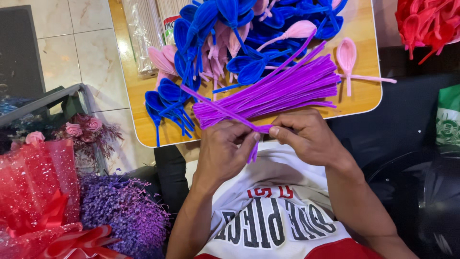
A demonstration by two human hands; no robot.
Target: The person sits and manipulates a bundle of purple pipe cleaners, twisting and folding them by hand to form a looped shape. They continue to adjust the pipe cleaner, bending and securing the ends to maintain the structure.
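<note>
1. The left hand (223, 153) and the right hand (306, 136) meet just above the person's chest, at the near edge of the wooden tray (366, 93).
2. Both hands are closed in a pinch on one purple stem (225, 112). The left fingers (249, 139) and the right fingers (278, 132) grip it at nearly the same place, where the stem bends.
3. From this pinch the long part of the stem runs up and to the left, over the tray. A short end hangs down between the hands, toward the shirt (273, 216).
4. So the free length lies on the left hand's side, and the left hand is nearer to it.
5. The stem is thin, fuzzy and bright purple, like a pipe cleaner.
6. A bundle of purple stems (282, 88) lies on the tray just behind the hands, its long axis from lower left to upper right.
7. Farther back there are blue loops (225, 33) and pink loops (346, 55), already bent.
8. Beside the left arm stand red wrapping (43, 192) and purple dried flowers (122, 213).
</note>
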